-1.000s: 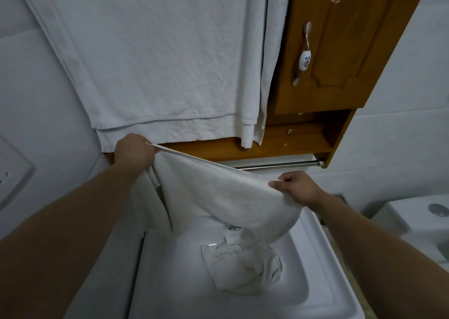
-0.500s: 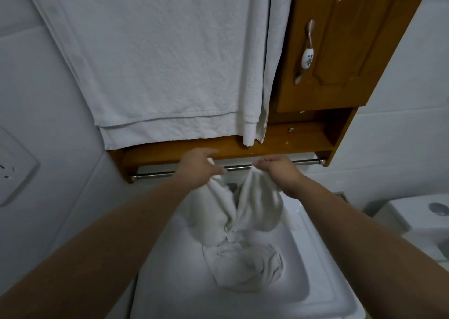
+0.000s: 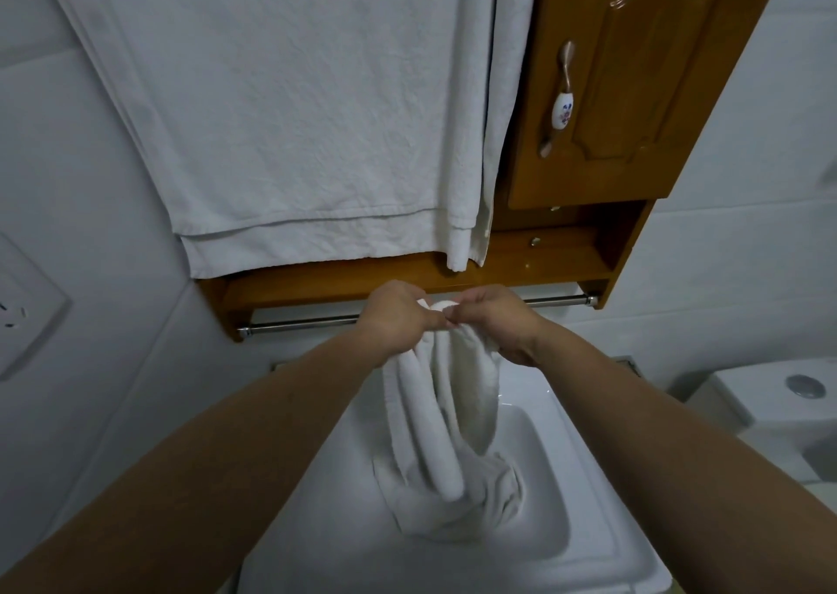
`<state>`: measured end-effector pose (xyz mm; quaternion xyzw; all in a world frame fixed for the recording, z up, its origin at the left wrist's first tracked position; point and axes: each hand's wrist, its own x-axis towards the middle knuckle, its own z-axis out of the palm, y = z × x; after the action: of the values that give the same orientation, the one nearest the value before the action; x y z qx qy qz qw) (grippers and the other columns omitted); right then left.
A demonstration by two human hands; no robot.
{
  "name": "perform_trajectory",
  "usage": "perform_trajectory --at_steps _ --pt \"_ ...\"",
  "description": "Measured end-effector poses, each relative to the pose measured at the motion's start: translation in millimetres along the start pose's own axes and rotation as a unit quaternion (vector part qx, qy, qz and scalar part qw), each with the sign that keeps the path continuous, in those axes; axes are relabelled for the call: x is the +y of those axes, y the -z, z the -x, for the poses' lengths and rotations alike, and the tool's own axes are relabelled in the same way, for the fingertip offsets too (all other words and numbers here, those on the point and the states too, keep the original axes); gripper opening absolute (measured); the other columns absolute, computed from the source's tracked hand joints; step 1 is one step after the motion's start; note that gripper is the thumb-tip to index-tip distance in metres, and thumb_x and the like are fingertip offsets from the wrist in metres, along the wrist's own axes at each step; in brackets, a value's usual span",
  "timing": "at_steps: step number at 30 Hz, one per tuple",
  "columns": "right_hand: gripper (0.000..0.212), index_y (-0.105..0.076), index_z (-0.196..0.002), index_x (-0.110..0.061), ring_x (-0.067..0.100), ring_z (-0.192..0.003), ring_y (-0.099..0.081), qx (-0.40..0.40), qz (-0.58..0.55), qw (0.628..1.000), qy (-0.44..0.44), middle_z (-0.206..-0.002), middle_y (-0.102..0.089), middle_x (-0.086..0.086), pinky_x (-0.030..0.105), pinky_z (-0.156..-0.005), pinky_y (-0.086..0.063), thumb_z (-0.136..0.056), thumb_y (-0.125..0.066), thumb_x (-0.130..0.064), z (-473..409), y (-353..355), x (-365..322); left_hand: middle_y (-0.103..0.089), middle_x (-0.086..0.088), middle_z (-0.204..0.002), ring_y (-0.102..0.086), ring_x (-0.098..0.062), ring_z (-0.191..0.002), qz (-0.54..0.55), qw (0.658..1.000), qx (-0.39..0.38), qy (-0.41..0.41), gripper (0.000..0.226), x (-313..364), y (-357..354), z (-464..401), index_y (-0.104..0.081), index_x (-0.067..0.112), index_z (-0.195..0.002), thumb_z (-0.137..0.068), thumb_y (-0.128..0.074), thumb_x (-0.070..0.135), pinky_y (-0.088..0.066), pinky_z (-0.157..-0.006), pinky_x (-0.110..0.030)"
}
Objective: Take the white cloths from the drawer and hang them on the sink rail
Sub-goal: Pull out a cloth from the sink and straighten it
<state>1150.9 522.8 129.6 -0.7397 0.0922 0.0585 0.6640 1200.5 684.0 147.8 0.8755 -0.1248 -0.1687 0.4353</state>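
My left hand point(image 3: 398, 317) and right hand point(image 3: 496, 322) pinched shut on one bunched white cloth point(image 3: 446, 412), just before the rail point(image 3: 303, 322), second cloth point(image 3: 498, 503) at six o'clock in the sink point(image 3: 589, 525)

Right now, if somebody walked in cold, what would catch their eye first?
Probably the two bare hands, left hand and right hand, meeting at centre and bunching a white terry cloth just in front of the thin metal rail. The cloth trails down into the white ceramic sink. Above, a large white towel hangs beside a carved wooden cabinet door.
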Motion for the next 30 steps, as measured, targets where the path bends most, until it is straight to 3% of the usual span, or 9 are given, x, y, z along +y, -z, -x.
perform_trajectory --at_steps 2,5,7,11,14,17,20,24,30 --pt "0.02 -0.078 -0.102 -0.013 0.027 -0.091 -0.071 -0.019 -0.005 1.0 0.016 -0.094 -0.077 0.007 0.036 -0.082 -0.052 -0.085 -0.071 -0.003 1 -3 2 -0.06 0.0 -0.064 -0.054 -0.013 -0.055 -0.028 0.999 0.017 -0.001 0.03 3 6 0 -0.067 0.014 -0.073 -0.066 -0.088 0.034 -0.037 -0.048 -0.022" --pt "0.03 -0.072 -0.113 -0.009 0.013 -0.064 -0.064 0.006 -0.004 1.0 0.011 -0.079 -0.07 0.0 0.027 -0.059 -0.049 -0.086 -0.07 0.002 5 -5 0 -0.06 -0.003 -0.066 -0.054 -0.015 -0.055 -0.025 0.997 0.065 0.022 0.03 1 24 -4 -0.066 0.011 -0.075 -0.069 -0.087 0.032 -0.036 -0.047 -0.023" --pt "0.027 -0.071 -0.111 -0.005 0.013 -0.06 -0.06 0.042 -0.005 0.999 0.013 -0.077 -0.067 0.005 0.026 -0.056 -0.048 -0.086 -0.07 0.004 6 -4 -2 -0.06 -0.005 -0.067 -0.054 -0.017 -0.057 0.006 0.996 0.086 0.034 0.032 -5 33 -6 -0.067 0.008 -0.076 -0.07 -0.086 0.032 -0.038 -0.051 -0.025" --pt "0.008 -0.075 -0.093 -0.008 0.015 -0.068 -0.059 0.122 0.055 0.991 0.021 -0.079 -0.068 0.005 0.027 -0.06 -0.048 -0.086 -0.071 -0.004 6 -9 -4 -0.066 -0.007 -0.075 -0.058 -0.019 -0.066 0.046 0.996 0.076 0.026 0.029 -8 29 -4 -0.07 0.008 -0.08 -0.074 -0.085 0.032 -0.044 -0.059 -0.028" --pt "0.008 -0.073 -0.089 -0.011 0.019 -0.077 -0.063 0.185 0.026 0.982 0.023 -0.088 -0.07 0.006 0.03 -0.065 -0.051 -0.09 -0.066 -0.009 4 -12 -8 -0.068 -0.002 -0.099 -0.062 -0.018 -0.09 0.075 0.995 0.053 0.03 0.032 -7 26 -4 -0.073 0.014 -0.099 -0.076 -0.084 0.034 -0.051 -0.076 -0.031" --pt "0.013 -0.072 -0.087 -0.012 0.028 -0.087 -0.067 0.229 -0.037 0.973 0.021 -0.094 -0.071 0.011 0.035 -0.073 -0.058 -0.092 -0.062 -0.006 2 -8 -13 -0.058 -0.001 -0.125 -0.055 -0.021 -0.111 0.123 0.986 0.105 0.05 0.05 -11 34 -11 -0.062 0.015 -0.128 -0.085 -0.074 0.039 -0.046 -0.092 -0.032" --pt "0.016 -0.069 -0.1 -0.019 0.026 -0.085 -0.068 0.264 -0.018 0.964 0.039 -0.102 -0.067 0.009 0.04 -0.074 -0.06 -0.094 -0.06 -0.007 5 -9 -19 -0.058 -0.005 -0.128 -0.053 -0.02 -0.107 0.201 0.962 0.164 0.088 0.046 -8 43 -9 -0.058 0.011 -0.132 -0.098 -0.053 0.043 -0.039 -0.088 -0.031" --pt "0.019 -0.07 -0.108 -0.017 0.021 -0.077 -0.067 0.196 0.034 0.978 0.068 -0.104 -0.062 -0.001 0.037 -0.072 -0.063 -0.095 -0.061 -0.007 12 -26 -30 -0.056 -0.004 -0.133 -0.048 -0.015 -0.106 0.192 0.97 0.141 0.057 0.035 -6 29 -1 -0.056 0.014 -0.134 -0.103 -0.046 0.028 -0.036 -0.089 -0.03" --pt "0.021 -0.068 -0.108 -0.005 0.019 -0.058 -0.063 0.124 -0.056 0.99 0.031 -0.087 -0.067 0.012 0.029 -0.062 -0.058 -0.09 -0.063 0.003 14 -41 -44 -0.054 0.0 -0.137 -0.05 -0.016 -0.12 0.2 0.969 0.141 -0.034 0.037 10 12 8 -0.054 0.022 -0.137 -0.1 -0.054 0.027 -0.039 -0.09 -0.029"
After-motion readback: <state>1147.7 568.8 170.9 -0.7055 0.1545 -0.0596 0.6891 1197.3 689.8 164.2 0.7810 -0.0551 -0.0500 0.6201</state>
